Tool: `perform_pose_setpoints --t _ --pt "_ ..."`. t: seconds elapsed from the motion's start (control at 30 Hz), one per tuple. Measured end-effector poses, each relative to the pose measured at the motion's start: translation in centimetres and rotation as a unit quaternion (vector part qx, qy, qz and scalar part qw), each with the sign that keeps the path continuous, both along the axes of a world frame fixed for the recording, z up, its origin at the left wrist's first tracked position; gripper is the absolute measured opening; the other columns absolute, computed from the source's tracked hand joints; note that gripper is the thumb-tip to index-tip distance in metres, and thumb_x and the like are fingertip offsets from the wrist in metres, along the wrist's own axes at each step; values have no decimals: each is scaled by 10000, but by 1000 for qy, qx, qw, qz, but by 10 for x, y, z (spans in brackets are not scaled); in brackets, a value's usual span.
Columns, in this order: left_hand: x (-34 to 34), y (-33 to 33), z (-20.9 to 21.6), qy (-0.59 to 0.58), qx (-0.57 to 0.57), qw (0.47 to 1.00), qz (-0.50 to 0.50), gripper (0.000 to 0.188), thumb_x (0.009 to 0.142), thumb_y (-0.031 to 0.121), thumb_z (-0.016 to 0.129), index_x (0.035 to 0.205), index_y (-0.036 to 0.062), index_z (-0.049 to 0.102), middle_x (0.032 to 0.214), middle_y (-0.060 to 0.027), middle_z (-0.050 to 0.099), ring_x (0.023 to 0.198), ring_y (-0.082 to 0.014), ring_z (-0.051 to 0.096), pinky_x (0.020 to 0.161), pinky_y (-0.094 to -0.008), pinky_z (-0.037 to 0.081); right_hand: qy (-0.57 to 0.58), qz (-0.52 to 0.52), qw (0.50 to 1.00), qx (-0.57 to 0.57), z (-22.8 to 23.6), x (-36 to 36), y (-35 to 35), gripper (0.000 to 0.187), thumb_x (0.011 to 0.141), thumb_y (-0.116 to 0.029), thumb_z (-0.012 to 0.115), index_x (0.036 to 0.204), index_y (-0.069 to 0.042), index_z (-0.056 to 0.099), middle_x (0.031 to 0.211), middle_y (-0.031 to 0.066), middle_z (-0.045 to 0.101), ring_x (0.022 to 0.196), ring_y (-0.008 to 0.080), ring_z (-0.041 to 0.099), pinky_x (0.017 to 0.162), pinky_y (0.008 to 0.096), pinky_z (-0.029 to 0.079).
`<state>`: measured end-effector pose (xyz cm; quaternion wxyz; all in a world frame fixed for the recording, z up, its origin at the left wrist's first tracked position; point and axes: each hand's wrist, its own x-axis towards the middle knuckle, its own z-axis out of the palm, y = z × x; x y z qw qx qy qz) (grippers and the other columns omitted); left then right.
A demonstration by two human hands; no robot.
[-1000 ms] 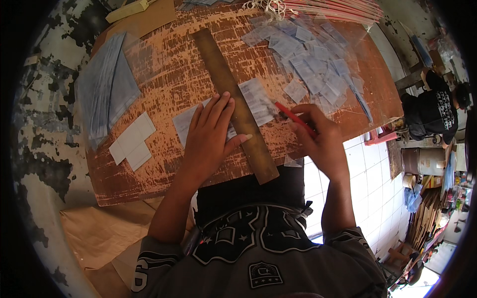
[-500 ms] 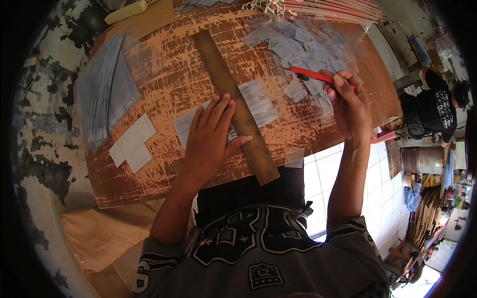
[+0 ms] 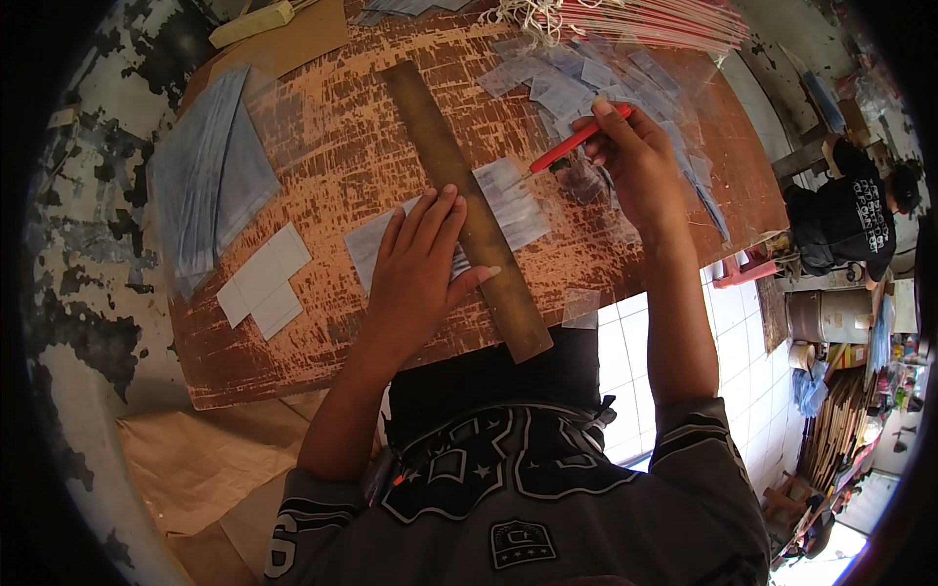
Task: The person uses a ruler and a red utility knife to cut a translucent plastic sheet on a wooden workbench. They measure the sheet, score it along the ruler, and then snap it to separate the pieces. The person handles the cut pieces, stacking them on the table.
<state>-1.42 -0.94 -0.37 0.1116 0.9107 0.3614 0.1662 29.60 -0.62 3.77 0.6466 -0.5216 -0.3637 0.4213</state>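
Observation:
My left hand (image 3: pixel 422 249) lies flat, fingers stretched out, over a greyish clear plastic sheet (image 3: pixel 516 205) and the edge of a long brown straightedge (image 3: pixel 459 200). The straightedge crosses the sheet at a slant, and the sheet shows on both sides of it. In my right hand (image 3: pixel 630 161) is a red utility knife (image 3: pixel 567 148), gripped between thumb and fingers. Its thin tip points down-left, close to the sheet's upper right edge; whether it touches cannot be made out. Loose plastic pieces (image 3: pixel 562 93) lie heaped beyond and beneath my right hand.
On the worn brown table (image 3: pixel 322 127), a stack of plastic sheets (image 3: pixel 210 176) lies at left, near white ruled card pieces (image 3: pixel 264 278). A small clear piece (image 3: pixel 581 308) overhangs the front edge. Red sticks with strings (image 3: pixel 625 24) lie at the back. Another person (image 3: pixel 855 210) is at far right.
My right hand has moved left with the knife, whose tip has come down toward the sheet beside the straightedge. Some loose pieces near that hand have shifted. My left hand stays on the straightedge.

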Motion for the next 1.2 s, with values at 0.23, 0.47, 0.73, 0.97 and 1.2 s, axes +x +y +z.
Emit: perform_pose_setpoints --t 0.23,0.47,0.73,0.97,1.2 --pt "1 -1 2 7 -2 1000 5 899 1021 647 599 1660 39 422 1725 -149 406 1633 -336 324 1348 -551 228 -16 2 1000 -14 -5 0 4 326 1062 -291 758 1130 16 673 1032 128 783 750 102 652 709 253 528" --pt "1 -1 1 10 -2 1000 6 891 1025 634 602 1663 40 417 1732 -145 398 1637 -330 317 1349 -542 231 -47 0 999 -2 -8 6 5 360 1059 -283 761 1178 28 627 1033 141 777 752 118 666 696 276 540" --pt "0 -1 3 9 -3 1000 3 885 1031 633 597 1666 44 414 1732 -144 399 1633 -333 322 1349 -542 229 -79 -5 997 0 -4 12 4 351 1059 -282 762 1165 26 631 1021 134 775 762 132 669 707 293 541" --pt "0 0 1 2 1 1000 1 877 1031 633 601 1658 45 430 1726 -146 410 1626 -339 338 1342 -547 239 -111 -34 993 -3 -6 23 5 367 1055 -288 764 1171 38 641 1003 121 778 761 130 661 720 296 542" --pt "0 0 -1 -2 4 1000 2 879 1028 628 610 1659 44 429 1722 -150 415 1620 -343 346 1340 -551 239 -124 -50 991 -4 -4 29 3 376 1054 -293 760 1180 43 648 1011 132 785 760 129 658 709 284 534"
